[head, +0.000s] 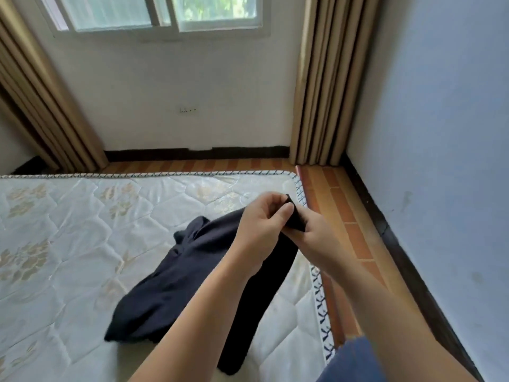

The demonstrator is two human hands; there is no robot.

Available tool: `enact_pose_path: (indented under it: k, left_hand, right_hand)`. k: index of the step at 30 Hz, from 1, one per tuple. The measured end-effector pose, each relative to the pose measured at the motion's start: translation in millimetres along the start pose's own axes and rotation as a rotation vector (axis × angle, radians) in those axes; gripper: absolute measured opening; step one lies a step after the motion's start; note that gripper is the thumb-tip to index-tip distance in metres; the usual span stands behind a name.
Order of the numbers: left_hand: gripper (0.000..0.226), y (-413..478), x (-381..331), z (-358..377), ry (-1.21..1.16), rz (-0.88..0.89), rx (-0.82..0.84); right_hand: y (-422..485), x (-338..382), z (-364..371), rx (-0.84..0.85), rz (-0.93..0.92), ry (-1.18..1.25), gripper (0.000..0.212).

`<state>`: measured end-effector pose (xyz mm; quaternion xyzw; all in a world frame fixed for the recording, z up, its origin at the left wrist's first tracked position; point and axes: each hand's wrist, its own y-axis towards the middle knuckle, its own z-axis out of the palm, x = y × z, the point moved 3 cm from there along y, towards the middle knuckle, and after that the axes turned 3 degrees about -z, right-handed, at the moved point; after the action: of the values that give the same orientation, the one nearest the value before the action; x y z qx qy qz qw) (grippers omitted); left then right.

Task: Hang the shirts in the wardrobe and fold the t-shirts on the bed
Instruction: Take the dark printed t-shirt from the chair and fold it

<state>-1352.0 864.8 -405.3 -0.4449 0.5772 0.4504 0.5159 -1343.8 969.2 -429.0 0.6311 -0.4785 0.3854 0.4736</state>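
A dark navy t-shirt (176, 277) lies rumpled on the white quilted mattress (68, 244), near its right edge. One end of the cloth is lifted off the bed. My left hand (261, 230) pinches that raised end between thumb and fingers. My right hand (316, 238) grips the same bit of fabric from the right, close against the left hand. Both hands hover above the mattress's right side. The rest of the garment hangs from them and trails down toward me.
The mattress edge (316, 285) runs along a strip of orange tiled floor (347, 221). A blue-white wall (440, 161) stands on the right. Tan curtains (316, 92) flank a window (165, 12) on the far wall. No wardrobe is in view.
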Motion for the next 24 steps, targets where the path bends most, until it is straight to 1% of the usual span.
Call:
enact_pose_path:
  k: [2,6,8,12,14,15,17,18,19,20,22,24]
  left_hand:
    - [0.018,13.0,-33.1,20.4,0.023,0.094,0.034]
    - [0.021,35.2,-99.9,60.2,0.038,0.288,0.069]
    - [0.021,42.6,-137.6,76.5,0.015,0.381,0.091]
    - [0.022,45.5,-211.5,89.4,-0.1,0.599,0.109]
    - [0.021,49.0,-229.1,93.4,-0.105,0.667,0.103]
    - [0.019,53.1,-230.7,97.3,-0.078,0.656,0.092]
    - [0.012,65.1,-221.1,107.8,-0.019,0.525,0.08]
    - [0.01,70.3,-212.7,113.3,0.003,0.45,0.085]
    - [0.009,73.8,-204.3,117.5,0.023,0.413,0.091]
    - [0.01,75.2,-196.9,121.5,0.056,0.42,0.1]
    - [0.02,70.7,-186.3,129.4,0.145,0.469,0.152]
    - [0.037,63.4,-181.2,140.1,0.287,0.476,0.231]
  right_hand:
    - [6.9,25.5,-29.5,-0.056,-0.069,-0.026,0.013]
    - [17.8,74.9,-86.0,-0.234,-0.151,-0.01,0.016]
    - [22.5,107.4,-111.5,-0.278,-0.194,0.01,0.014]
    - [28.6,179.7,-152.0,-0.364,-0.387,-0.009,0.018]
    - [33.4,194.5,-163.0,-0.382,-0.406,-0.03,0.018]
    - [36.2,194.7,-166.0,-0.375,-0.365,-0.039,0.017]
    - [38.8,184.3,-171.8,-0.372,-0.245,-0.068,0.017]
    - [37.6,177.3,-176.7,-0.398,-0.207,-0.069,0.017]
    - [36.0,171.7,-183.7,-0.443,-0.186,-0.056,0.018]
    - [33.9,168.0,-191.7,-0.499,-0.175,-0.032,0.021]
    - [28.4,166.1,-208.8,-0.616,-0.167,0.046,0.03]
    - [25.6,171.7,-222.0,-0.701,-0.194,0.104,0.034]
